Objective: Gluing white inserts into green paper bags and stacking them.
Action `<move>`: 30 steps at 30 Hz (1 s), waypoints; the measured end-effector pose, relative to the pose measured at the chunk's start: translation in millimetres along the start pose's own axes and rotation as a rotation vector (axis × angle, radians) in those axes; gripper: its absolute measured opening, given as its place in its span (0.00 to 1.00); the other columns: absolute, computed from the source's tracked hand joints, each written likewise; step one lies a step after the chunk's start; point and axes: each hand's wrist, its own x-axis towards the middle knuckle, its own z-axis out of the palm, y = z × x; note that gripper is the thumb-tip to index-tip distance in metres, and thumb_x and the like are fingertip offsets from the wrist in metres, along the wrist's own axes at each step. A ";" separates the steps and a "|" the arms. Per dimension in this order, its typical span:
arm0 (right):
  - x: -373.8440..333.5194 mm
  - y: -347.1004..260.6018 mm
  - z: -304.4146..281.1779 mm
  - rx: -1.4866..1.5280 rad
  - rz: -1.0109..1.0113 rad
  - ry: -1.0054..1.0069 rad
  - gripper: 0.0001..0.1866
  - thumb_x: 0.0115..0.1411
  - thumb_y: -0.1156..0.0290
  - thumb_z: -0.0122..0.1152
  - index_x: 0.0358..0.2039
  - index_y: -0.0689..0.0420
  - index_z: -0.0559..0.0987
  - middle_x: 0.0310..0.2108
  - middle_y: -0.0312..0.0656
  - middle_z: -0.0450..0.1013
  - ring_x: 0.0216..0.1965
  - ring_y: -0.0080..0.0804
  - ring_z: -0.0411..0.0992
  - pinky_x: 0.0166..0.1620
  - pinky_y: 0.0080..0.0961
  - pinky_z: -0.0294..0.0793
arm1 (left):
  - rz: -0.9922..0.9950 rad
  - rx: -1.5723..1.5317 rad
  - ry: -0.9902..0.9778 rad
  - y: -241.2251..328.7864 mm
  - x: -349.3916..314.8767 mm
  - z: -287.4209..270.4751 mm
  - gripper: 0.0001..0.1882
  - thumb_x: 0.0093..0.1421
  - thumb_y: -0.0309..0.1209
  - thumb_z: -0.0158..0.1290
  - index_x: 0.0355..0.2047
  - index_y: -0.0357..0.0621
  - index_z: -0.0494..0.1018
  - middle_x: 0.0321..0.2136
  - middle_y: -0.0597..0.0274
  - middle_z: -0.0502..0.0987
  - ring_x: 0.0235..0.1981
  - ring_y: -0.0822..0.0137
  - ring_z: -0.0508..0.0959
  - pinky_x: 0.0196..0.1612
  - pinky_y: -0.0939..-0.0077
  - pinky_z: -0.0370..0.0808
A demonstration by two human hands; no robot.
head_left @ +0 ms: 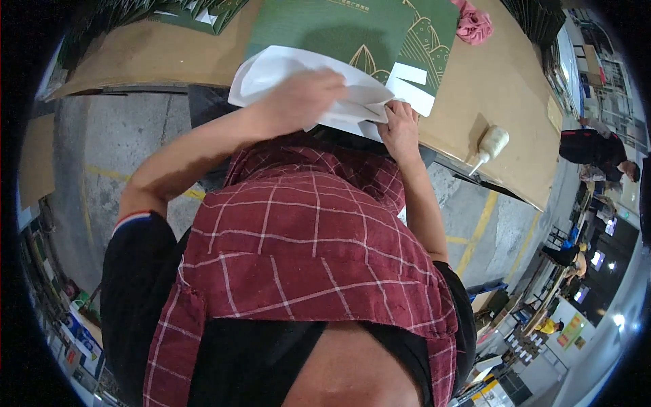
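A large green printed paper piece (pixel 325 30) with gold line drawings lies at the table's near edge. At its near end a white paper part (pixel 271 66) is folded up and stands partly raised, forming creased flaps. My left hand (pixel 302 100) is over this white paper, smeared by motion, so its fingers cannot be made out. My right hand (pixel 401 130) has its fingers closed on the right end of the white paper. Just beyond that hand, white flaps (pixel 412 95) lie against the green print.
A white squeeze bottle (pixel 493 144) with a thin nozzle lies at the table's near right edge. A pink crumpled cloth (pixel 473 24) is at the far right. Green stacks (pixel 536 20) stand at the back corners of the brown tabletop (pixel 505 88). Other people (pixel 597 149) are off to the right.
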 end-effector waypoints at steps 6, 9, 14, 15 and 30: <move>3.4 5.7 -12.8 0.607 0.262 -0.029 0.14 0.45 0.75 0.58 0.35 0.58 0.74 0.34 0.42 0.70 0.36 0.42 0.68 0.39 0.35 0.67 | -0.099 -0.477 -0.242 -8.1 54.0 54.1 0.14 0.52 0.33 0.50 0.37 0.41 0.66 0.32 0.51 0.73 0.33 0.52 0.74 0.35 0.63 0.70; 8.7 0.5 -7.1 0.925 0.526 0.106 0.14 0.48 0.72 0.59 0.37 0.58 0.72 0.28 0.46 0.73 0.28 0.42 0.72 0.32 0.31 0.71 | -0.058 -0.401 -0.250 -16.2 58.5 64.7 0.14 0.52 0.35 0.51 0.37 0.42 0.67 0.31 0.52 0.74 0.30 0.52 0.74 0.32 0.63 0.71; 21.4 3.0 -5.1 0.504 0.541 0.056 0.13 0.45 0.77 0.58 0.34 0.61 0.71 0.22 0.45 0.73 0.26 0.32 0.73 0.30 0.25 0.70 | 0.028 -0.273 -0.215 -16.6 64.0 73.6 0.13 0.53 0.40 0.48 0.35 0.46 0.68 0.28 0.54 0.73 0.27 0.54 0.75 0.30 0.63 0.72; 23.2 3.7 -8.7 0.600 0.541 0.054 0.12 0.46 0.77 0.58 0.34 0.61 0.72 0.24 0.44 0.73 0.26 0.32 0.73 0.29 0.25 0.70 | 0.020 -0.275 -0.212 -15.8 65.2 73.4 0.13 0.53 0.40 0.48 0.35 0.46 0.68 0.28 0.54 0.73 0.27 0.54 0.75 0.30 0.63 0.72; 26.0 -20.8 -11.6 1.419 0.585 0.392 0.28 0.62 0.64 0.37 0.59 0.59 0.46 0.54 0.49 0.59 0.57 0.35 0.53 0.58 0.30 0.46 | 0.103 -0.137 -0.309 -2.4 62.3 85.8 0.12 0.50 0.32 0.48 0.34 0.39 0.68 0.42 0.50 0.67 0.33 0.53 0.75 0.35 0.64 0.74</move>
